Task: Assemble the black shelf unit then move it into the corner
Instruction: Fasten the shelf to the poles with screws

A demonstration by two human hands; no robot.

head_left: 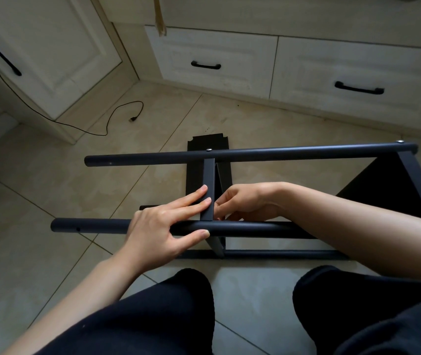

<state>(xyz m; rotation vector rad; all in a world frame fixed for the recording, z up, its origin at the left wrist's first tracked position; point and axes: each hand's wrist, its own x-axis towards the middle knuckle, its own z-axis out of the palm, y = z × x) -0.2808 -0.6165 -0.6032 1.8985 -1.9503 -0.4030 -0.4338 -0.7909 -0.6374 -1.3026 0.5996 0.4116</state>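
The black shelf unit (250,152) lies on its side on the tile floor (50,180), with its long tubes running left to right and their free ends pointing left. The left hand (163,226) holds the near tube (91,225), fingers straight against the crossbar (208,188). The right hand (245,201) is curled behind this crossbar; its grip I cannot tell. Cabinets (217,62) stand far, with open floor at the left.
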